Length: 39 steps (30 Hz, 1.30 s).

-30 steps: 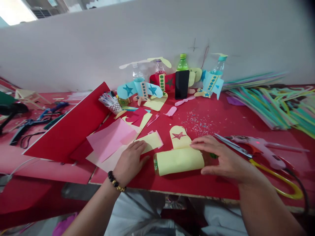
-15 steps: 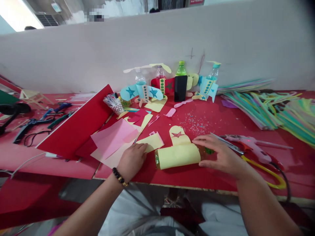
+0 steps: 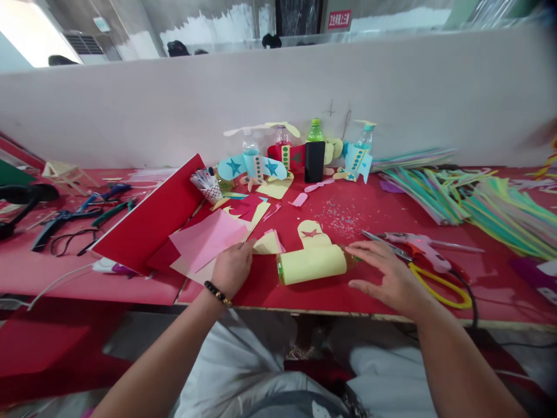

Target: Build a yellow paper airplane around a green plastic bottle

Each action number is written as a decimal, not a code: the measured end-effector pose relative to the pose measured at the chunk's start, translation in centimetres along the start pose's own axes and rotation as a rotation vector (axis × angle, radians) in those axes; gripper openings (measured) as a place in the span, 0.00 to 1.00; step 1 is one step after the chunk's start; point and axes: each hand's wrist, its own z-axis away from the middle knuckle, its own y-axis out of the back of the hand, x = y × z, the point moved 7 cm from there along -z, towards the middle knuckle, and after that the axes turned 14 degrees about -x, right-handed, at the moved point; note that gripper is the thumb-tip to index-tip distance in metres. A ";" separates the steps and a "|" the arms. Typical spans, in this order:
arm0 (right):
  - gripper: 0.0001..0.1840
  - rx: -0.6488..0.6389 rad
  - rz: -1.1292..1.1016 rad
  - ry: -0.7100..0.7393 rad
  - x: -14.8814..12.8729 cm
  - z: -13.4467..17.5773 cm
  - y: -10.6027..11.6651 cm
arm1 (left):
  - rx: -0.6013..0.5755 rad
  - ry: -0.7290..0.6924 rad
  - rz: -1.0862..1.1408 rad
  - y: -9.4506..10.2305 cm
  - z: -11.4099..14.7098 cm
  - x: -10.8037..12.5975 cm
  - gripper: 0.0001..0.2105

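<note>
A plastic bottle lies on its side near the table's front edge, wrapped in a sheet of yellow paper (image 3: pixel 313 265). From its far side a rounded yellow wing (image 3: pixel 311 233) with a reddish star sticks out. My right hand (image 3: pixel 380 273) is open at the bottle's cap end, fingers spread and partly hiding it. Left of the bottle, my left hand (image 3: pixel 234 268) is closed at the edge of the loose papers; what its fingers hold, if anything, I cannot make out. Beside those fingers lies a small folded piece of yellow paper (image 3: pixel 268 244).
Several bottle airplanes (image 3: pixel 251 165) stand along the wall, with a black phone (image 3: pixel 314 162) among them. On the right lie yellow-handled scissors (image 3: pixel 439 287), a pink glue gun (image 3: pixel 420 245) and coloured strips (image 3: pixel 439 194). Pink paper (image 3: pixel 209 238) and a slanted red board (image 3: pixel 152 217) are at left.
My left hand has drawn its fingers together and shifted slightly up, and the folded yellow paper has turned. My right hand has moved slightly off the bottle's end. The view has tilted up.
</note>
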 end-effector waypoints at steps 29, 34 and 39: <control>0.17 -0.037 -1.253 -0.423 -3.2 3.2 -6.5 | -0.448 -0.185 1.447 2.5 6.7 7.9 0.26; 0.17 -0.167 -1.248 -0.366 -4.7 2.2 -5.5 | -0.388 -0.181 1.265 2.8 5.1 10.1 0.23; 0.17 -0.223 -1.195 -0.285 -5.6 1.7 -4.8 | -0.520 -0.200 1.507 0.9 4.5 13.4 0.17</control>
